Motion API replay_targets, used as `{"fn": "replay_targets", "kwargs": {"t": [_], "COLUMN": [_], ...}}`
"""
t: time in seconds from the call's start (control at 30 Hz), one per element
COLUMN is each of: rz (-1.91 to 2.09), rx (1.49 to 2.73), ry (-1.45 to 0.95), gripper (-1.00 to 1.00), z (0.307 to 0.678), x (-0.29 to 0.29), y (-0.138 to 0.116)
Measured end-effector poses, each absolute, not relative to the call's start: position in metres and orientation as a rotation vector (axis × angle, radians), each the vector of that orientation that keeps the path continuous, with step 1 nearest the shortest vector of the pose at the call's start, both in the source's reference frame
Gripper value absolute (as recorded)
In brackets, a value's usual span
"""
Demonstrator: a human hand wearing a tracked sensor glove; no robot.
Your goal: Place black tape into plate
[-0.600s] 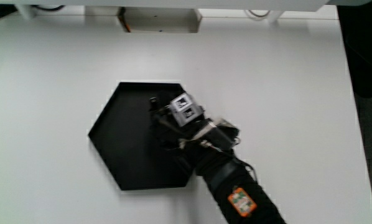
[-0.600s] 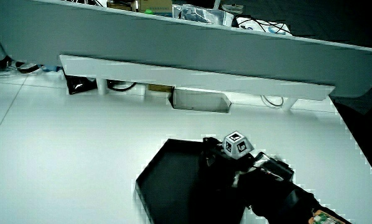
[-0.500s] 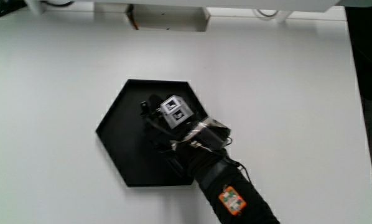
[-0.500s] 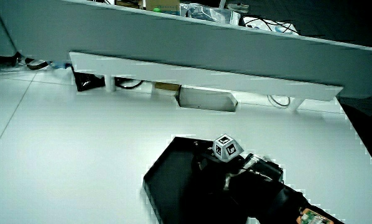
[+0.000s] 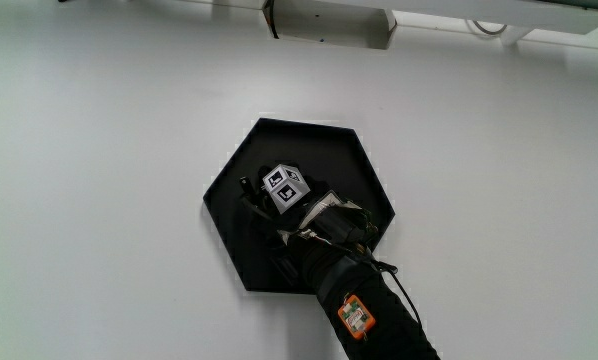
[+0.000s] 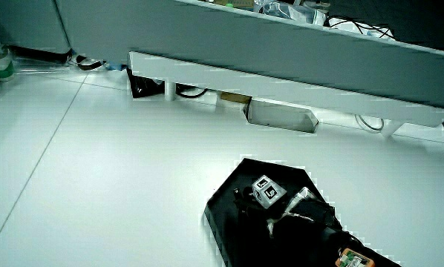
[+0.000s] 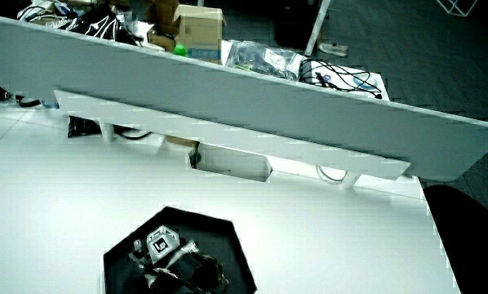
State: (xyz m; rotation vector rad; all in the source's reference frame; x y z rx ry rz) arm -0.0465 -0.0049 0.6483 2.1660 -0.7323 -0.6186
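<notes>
1. A black hexagonal tray-like plate (image 5: 309,140) lies flat on the white table (image 5: 99,200), near the middle of the frame in the main view. In both side views it sits in the part of the table nearer to the person (image 6: 259,169) (image 7: 199,222).
2. The hand in the black glove (image 5: 279,205) is over the plate, low above its floor and within its rim. It covers the half of the plate nearer to the person.
3. The small grey patterned cube (image 5: 286,187) on the back of the hand sits close to the plate's centre. It faces upward at a slight tilt, and it is plain in both side views (image 6: 266,190) (image 7: 160,242).
4. The dark-sleeved forearm (image 5: 364,300) crosses the plate's rim on the person's side. It carries a small orange tag (image 5: 354,316).
5. Black glove against black plate: I cannot tell whether the hand is spread, curled or gripping something.
6. The black tape cannot be made out in any view. If it is there, it is lost under the hand or against the dark plate.
7. A grey low partition (image 7: 228,90) runs along the table's edge farthest from the person. A pale rectangular box (image 5: 327,20) is mounted beneath it, well apart from the plate.
</notes>
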Motion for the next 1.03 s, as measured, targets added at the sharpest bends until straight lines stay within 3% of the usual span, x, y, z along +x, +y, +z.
{"fn": "replay_targets", "kwargs": {"t": [0.1, 0.37, 0.63, 0.77, 1.03], "rz": [-0.593, -0.542, -0.348, -0.165, -0.009], "rx": [2.144, 2.126, 2.267, 2.336, 2.545], "ry": [-0.740, -0.696, -0.669, -0.727, -0.604], "gripper": [0.00, -0.50, -1.00, -1.00, -1.00], "z": [0.656, 0.660, 0.639, 0.617, 0.606], "x": [-0.044, -0.029, -0.001, 0.004, 0.039], "y": [-0.004, -0.003, 0.002, 0.014, 0.035]}}
